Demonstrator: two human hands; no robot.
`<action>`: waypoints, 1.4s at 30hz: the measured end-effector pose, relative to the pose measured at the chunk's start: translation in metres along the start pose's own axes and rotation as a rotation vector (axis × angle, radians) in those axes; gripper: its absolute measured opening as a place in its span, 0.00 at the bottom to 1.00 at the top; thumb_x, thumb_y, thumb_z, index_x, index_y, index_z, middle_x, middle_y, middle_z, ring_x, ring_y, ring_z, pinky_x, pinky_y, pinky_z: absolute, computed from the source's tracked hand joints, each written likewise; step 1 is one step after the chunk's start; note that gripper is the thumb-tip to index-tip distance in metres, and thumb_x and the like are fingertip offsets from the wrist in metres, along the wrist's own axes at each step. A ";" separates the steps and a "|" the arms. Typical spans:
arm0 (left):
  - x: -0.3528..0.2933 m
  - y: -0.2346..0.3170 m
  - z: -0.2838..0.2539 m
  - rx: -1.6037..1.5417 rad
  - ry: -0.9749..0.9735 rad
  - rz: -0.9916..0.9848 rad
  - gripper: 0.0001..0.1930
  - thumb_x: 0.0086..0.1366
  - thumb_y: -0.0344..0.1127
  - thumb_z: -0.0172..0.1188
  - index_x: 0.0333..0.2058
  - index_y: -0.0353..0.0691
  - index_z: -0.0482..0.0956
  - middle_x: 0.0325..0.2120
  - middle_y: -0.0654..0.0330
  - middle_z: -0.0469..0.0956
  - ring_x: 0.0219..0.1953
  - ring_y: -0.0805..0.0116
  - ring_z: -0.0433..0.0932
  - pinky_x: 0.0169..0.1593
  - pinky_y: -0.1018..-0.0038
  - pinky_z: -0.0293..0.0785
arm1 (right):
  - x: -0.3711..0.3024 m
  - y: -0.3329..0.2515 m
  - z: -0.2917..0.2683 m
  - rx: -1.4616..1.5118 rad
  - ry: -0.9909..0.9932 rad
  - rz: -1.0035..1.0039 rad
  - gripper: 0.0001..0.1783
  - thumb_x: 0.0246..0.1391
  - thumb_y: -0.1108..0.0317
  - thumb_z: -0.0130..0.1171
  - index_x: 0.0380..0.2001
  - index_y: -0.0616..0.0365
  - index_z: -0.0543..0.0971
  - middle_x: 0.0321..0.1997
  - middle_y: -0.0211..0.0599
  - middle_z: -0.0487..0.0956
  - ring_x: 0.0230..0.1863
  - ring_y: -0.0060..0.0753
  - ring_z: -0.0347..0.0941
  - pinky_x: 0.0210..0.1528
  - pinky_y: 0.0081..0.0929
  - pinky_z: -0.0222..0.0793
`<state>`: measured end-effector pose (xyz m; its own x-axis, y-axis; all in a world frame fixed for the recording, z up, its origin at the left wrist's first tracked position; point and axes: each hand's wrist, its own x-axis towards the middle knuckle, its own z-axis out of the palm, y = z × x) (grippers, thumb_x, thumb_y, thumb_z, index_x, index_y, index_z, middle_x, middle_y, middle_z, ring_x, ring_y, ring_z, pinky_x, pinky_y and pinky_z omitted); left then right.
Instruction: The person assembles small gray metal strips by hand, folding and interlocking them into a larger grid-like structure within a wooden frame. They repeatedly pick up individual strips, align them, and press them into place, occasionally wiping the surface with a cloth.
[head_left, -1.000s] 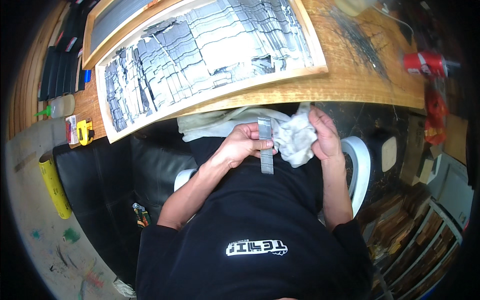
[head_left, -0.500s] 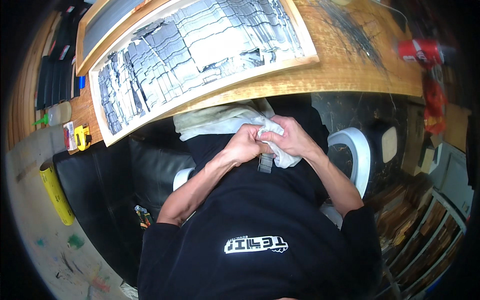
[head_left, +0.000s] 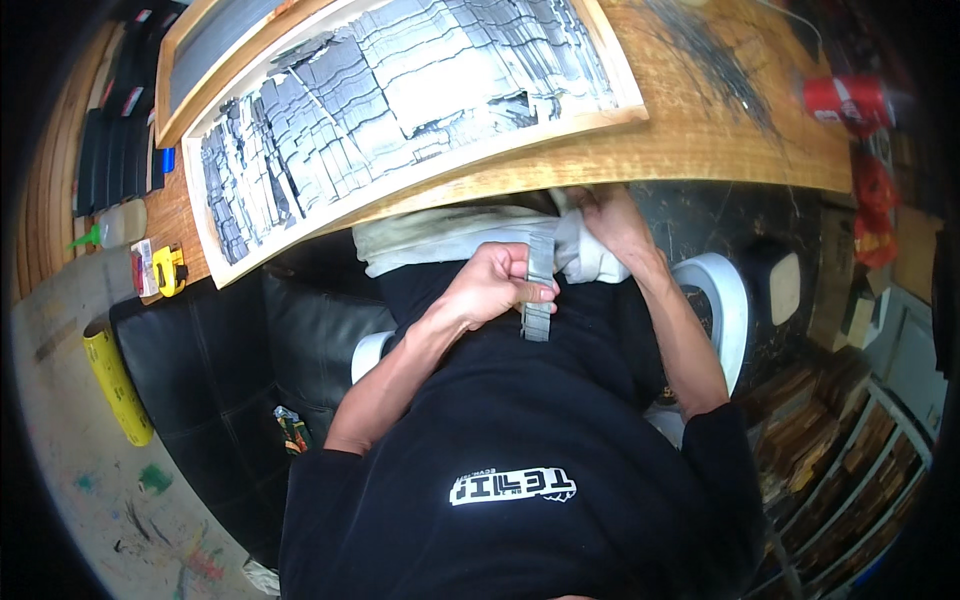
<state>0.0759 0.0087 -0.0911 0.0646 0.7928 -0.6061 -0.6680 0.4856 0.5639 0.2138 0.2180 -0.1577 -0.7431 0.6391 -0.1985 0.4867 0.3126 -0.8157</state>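
Observation:
A narrow grey strip with crosswise segments [head_left: 537,322] stands lengthwise over my lap, pinched between the thumb and fingers of my left hand [head_left: 488,288]. Just right of it, a white cloth [head_left: 592,258] is bunched in my right hand [head_left: 617,225], whose fingertips are partly hidden near the table's front edge. The cloth hangs below that hand, apart from the strip's lower end. Across my lap lies a stained, pale cloth [head_left: 395,243], partly under the table edge.
On the wooden table [head_left: 700,150] rests a wood-framed panel [head_left: 425,165] filled with grey segmented pieces. Thin dark strands [head_left: 715,65] and a red can [head_left: 850,103] are at the right. A yellow tape measure [head_left: 170,270] and a green-tipped bottle [head_left: 118,226] sit left.
My hands have moved apart. The right hand went forward with the white cloth, off the strip; the left hand keeps the strip, and more of its length shows.

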 end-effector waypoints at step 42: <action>-0.048 0.088 0.015 -0.032 0.120 0.073 0.13 0.71 0.32 0.68 0.51 0.35 0.84 0.43 0.51 0.89 0.44 0.57 0.90 0.44 0.68 0.89 | -0.135 -0.137 0.002 0.492 -0.167 -0.241 0.11 0.53 0.79 0.74 0.41 0.66 0.87 0.43 0.46 0.89 0.41 0.37 0.89 0.44 0.28 0.85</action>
<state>0.0250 0.0193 -0.0039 -0.0729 0.7746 -0.6283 -0.6912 0.4149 0.5917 0.2467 0.0876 -0.0201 -0.8884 0.4583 -0.0255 0.0525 0.0463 -0.9975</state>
